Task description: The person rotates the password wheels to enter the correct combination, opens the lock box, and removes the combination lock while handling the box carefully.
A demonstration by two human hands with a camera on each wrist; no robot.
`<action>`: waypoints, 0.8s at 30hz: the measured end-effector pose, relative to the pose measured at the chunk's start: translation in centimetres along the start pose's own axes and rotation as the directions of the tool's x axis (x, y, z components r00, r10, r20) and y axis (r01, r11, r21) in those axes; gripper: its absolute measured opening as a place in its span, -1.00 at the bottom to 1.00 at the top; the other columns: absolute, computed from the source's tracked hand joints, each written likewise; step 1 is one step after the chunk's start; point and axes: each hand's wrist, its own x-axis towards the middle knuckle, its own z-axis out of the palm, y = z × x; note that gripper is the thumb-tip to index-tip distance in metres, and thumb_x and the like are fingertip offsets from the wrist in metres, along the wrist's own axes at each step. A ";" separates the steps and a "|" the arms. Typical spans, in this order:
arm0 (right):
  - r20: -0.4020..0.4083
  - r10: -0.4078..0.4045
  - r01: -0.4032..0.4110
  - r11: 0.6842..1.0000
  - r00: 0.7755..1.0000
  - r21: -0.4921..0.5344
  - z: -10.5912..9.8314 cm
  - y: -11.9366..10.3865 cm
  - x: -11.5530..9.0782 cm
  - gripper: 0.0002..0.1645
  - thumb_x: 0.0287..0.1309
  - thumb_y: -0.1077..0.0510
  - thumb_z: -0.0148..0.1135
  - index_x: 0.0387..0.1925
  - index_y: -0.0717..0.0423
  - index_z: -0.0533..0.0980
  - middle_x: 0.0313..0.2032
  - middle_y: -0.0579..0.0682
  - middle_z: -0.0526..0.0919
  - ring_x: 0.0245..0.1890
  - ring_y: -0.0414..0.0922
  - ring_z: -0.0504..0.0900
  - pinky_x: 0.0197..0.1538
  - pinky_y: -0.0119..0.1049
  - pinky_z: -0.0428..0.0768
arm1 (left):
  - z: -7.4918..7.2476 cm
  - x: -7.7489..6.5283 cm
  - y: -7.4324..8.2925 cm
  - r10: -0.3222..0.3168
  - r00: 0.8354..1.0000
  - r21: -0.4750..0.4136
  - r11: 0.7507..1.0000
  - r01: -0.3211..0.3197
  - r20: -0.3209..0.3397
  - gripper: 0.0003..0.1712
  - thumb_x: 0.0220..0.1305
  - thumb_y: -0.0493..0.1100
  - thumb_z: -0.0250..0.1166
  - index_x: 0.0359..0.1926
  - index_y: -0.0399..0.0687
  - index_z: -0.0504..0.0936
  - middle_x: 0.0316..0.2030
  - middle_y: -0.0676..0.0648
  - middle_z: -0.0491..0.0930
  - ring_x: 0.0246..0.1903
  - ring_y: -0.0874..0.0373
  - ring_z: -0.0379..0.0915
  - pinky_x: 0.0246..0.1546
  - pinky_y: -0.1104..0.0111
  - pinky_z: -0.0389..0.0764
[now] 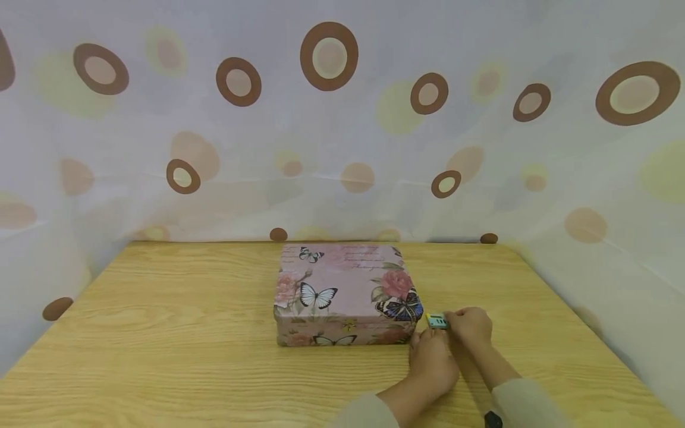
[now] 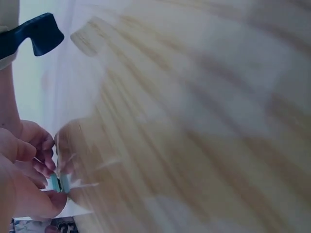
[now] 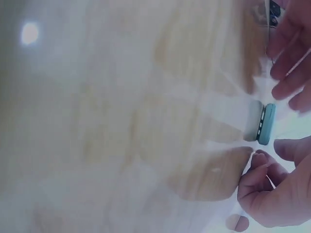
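Observation:
A small teal gadget (image 1: 437, 321) with a yellow edge, a dark display strip and dark buttons lies on the table, just right of a pink floral box (image 1: 326, 282); its exact kind is unclear. My right hand (image 1: 471, 327) is at its right end, with loosely curled fingers; in the right wrist view a narrow gap separates them from the gadget (image 3: 267, 124). In front of it, by the box's near right corner, is my left hand (image 1: 432, 362). Its fingers (image 3: 286, 60) are extended beside the gadget. Whether either hand touches it is hard to see.
The box is closed, with a small gold clasp (image 1: 349, 324) facing me and butterflies and roses printed on it. It stands on a light wooden table (image 1: 176, 333). Behind hangs a white curtain (image 1: 342, 131) with brown rings. A black strap (image 2: 41, 34) shows by the right sleeve.

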 end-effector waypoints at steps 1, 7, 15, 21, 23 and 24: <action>0.009 0.004 -0.004 1.000 1.000 -0.002 -0.2 0.0 0.0 -0.59 0.13 0.15 0.08 -0.33 0.53 0.56 -0.28 0.39 0.63 -0.21 0.29 0.55 -0.17 0.01 0.59 | -0.2 -0.2 -0.2 0.025 1.000 0.019 1.000 -0.025 0.008 -0.60 0.04 -0.20 0.22 -0.04 -0.17 0.58 -0.12 -0.03 0.58 0.00 0.06 0.40 0.13 0.33 0.43; 0.047 -0.022 0.023 1.000 0.999 -0.004 -1.3 0.1 -0.4 -0.57 0.22 0.14 0.00 -0.23 0.53 0.53 -0.30 0.38 0.63 -0.36 0.14 0.59 -0.35 -0.14 0.61 | -2.3 -1.8 -2.1 0.148 0.982 0.063 0.986 -0.156 0.116 -0.70 0.15 -0.15 0.19 -0.09 -0.15 0.61 -0.15 0.01 0.61 -0.06 0.15 0.44 0.00 0.43 0.50; 0.067 -0.168 0.167 0.986 0.983 0.022 -1.5 -0.4 -1.9 -0.61 0.21 0.15 0.10 -0.23 0.49 0.54 -0.39 0.25 0.65 -0.50 -0.11 0.52 -0.51 -0.36 0.50 | -5.6 -3.7 -5.2 0.199 0.929 -0.026 0.979 -0.201 0.312 -0.59 0.28 -0.12 0.13 0.11 -0.19 0.51 0.03 -0.05 0.56 0.07 0.10 0.40 0.07 0.37 0.50; -0.013 -0.320 0.320 0.947 0.947 -0.010 -1.4 -0.7 -3.4 -0.74 0.14 0.19 0.20 -0.28 0.37 0.59 -0.42 0.12 0.66 -0.53 -0.24 0.48 -0.51 -0.48 0.46 | -8.2 -5.5 -7.5 0.270 0.927 -0.164 0.958 -0.234 0.258 -0.60 0.27 -0.19 0.13 0.09 -0.27 0.51 0.02 -0.12 0.57 0.06 0.03 0.41 0.02 0.32 0.55; -0.059 -0.379 0.379 0.925 0.924 -0.006 -1.4 -0.7 -4.1 -0.80 0.11 0.22 0.24 -0.30 0.32 0.61 -0.42 0.07 0.66 -0.51 -0.30 0.47 -0.50 -0.50 0.47 | -9.0 -6.2 -8.4 0.320 0.925 -0.153 0.944 -0.293 0.204 -0.61 0.27 -0.19 0.13 0.08 -0.26 0.52 0.01 -0.12 0.57 0.05 0.03 0.43 0.00 0.29 0.56; -0.084 -0.410 0.411 0.912 0.908 -0.001 -1.5 -0.8 -4.4 -0.83 0.09 0.23 0.25 -0.31 0.29 0.62 -0.43 0.04 0.65 -0.51 -0.33 0.46 -0.51 -0.51 0.47 | -9.4 -6.5 -8.8 0.334 0.924 -0.138 0.940 -0.312 0.185 -0.62 0.27 -0.18 0.14 0.08 -0.24 0.52 0.02 -0.10 0.57 0.05 0.04 0.42 -0.01 0.28 0.56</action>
